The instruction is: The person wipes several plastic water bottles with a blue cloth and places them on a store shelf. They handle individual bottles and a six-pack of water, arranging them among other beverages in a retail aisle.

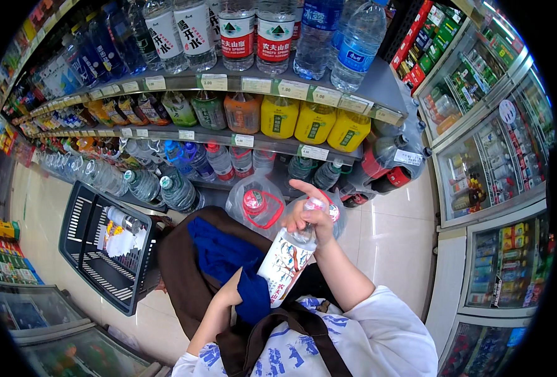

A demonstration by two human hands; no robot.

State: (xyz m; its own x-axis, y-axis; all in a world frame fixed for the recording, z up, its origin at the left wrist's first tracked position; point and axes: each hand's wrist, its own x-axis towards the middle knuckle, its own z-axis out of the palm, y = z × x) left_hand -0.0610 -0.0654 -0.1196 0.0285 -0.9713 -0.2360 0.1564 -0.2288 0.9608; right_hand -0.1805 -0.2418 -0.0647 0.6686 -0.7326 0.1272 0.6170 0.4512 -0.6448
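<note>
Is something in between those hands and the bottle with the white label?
Yes, for one hand: blue cloth covers most of the left hand, between it and the lower part of the bottle. Nothing visible separates the right hand from the bottle's top.

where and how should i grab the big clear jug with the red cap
Probably by the red handle, from above: the clear jug looks upright, its red cap facing up, and the handle forms an open loop beside the cap, while the body is broad.
</note>
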